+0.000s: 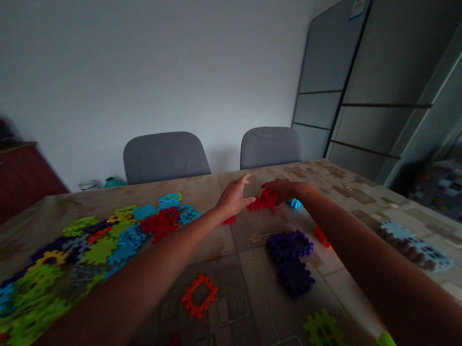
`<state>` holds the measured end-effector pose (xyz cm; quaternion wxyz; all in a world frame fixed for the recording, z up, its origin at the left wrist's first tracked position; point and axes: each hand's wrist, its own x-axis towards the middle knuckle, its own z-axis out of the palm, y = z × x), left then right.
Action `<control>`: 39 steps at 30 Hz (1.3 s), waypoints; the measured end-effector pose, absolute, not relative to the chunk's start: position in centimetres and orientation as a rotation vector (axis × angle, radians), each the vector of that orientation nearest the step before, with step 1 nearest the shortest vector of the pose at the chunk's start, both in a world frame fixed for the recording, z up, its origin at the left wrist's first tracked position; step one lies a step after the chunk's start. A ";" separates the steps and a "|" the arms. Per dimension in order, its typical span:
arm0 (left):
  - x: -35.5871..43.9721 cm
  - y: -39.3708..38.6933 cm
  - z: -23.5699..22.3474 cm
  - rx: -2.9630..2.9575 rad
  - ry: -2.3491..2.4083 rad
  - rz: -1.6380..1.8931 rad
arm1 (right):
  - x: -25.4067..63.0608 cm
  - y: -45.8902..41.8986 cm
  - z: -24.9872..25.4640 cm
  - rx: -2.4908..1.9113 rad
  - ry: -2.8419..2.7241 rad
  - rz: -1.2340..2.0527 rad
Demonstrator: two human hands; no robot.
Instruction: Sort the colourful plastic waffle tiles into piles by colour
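Observation:
My left hand (236,196) is stretched out over the far middle of the table, fingers apart and nothing in them. Just under its wrist a bit of a red piece (229,220) shows. To its right, my right hand (281,189) curls its fingers over a red interlocking plastic block (268,197); the fingertips are partly hidden. More red toothed pieces (255,204) lie against that block, between the two hands. A blue piece (295,203) peeks out beneath my right wrist. Nearer to me sit dark purple window-shaped pieces (289,244) and an orange square frame (200,295).
A wide heap of green, blue, red and grey pieces (101,248) covers the table's left side. White pieces (417,245) lie at the right, a green window piece (325,335) in front. Two grey chairs (165,156) stand beyond the far table edge (226,173).

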<state>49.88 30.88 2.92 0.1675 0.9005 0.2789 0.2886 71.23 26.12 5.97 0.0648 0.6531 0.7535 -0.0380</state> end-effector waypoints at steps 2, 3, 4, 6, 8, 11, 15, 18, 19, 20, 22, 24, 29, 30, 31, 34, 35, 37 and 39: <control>47.5 31.3 3.1 2.516 0.810 0.864 | 70.9 26.5 6.0 1.954 2.205 -0.135; 46.3 31.6 3.2 2.493 0.820 0.879 | 70.8 26.7 6.1 1.945 2.167 -0.146; 45.1 31.8 3.3 2.471 0.830 0.890 | 70.6 26.8 6.1 1.938 2.140 -0.157; 42.7 32.2 3.6 2.427 0.854 0.908 | 70.4 27.0 6.2 1.926 2.108 -0.169; 40.4 32.5 3.8 2.381 0.889 0.925 | 70.3 27.1 6.2 1.915 2.095 -0.177; 37.6 32.4 3.9 2.312 0.932 0.935 | 70.2 27.2 6.3 1.893 2.087 -0.196; 34.7 31.6 3.9 2.242 0.943 0.923 | 70.1 27.4 6.3 1.883 2.074 -0.210; 33.1 30.6 4.2 2.197 0.955 0.916 | 70.0 27.5 6.0 1.886 2.078 -0.208; 32.6 30.2 4.4 2.183 0.961 0.911 | 70.0 27.5 5.9 1.887 2.082 -0.205; 32.1 29.8 4.6 2.171 0.969 0.903 | 70.0 27.5 5.7 1.890 2.084 -0.200; 31.1 29.0 5.0 2.147 0.989 0.890 | 70.0 27.6 5.5 1.898 2.082 -0.187; 30.2 28.3 5.4 2.126 1.009 0.885 | 69.9 27.5 5.4 1.911 2.072 -0.173; 27.6 27.2 6.3 2.073 1.079 0.909 | 69.5 27.1 5.7 1.932 2.065 -0.151; 27.0 27.1 6.3 2.064 1.101 0.911 | 69.5 27.0 5.8 1.937 2.071 -0.147; 26.3 27.0 6.4 2.055 1.121 0.911 | 69.4 26.8 6.0 1.944 2.079 -0.144; 24.0 26.0 6.4 2.042 1.168 0.901 | 69.2 26.3 6.6 1.987 2.119 -0.141; 23.2 25.5 6.3 2.042 1.181 0.894 | 69.2 26.0 6.9 2.005 2.138 -0.141; 21.7 23.8 6.2 2.044 1.204 0.863 | 69.0 25.5 7.8 2.045 2.184 -0.136; 20.1 21.7 6.0 2.042 1.225 0.820 | 68.3 24.7 9.0 2.078 2.246 -0.119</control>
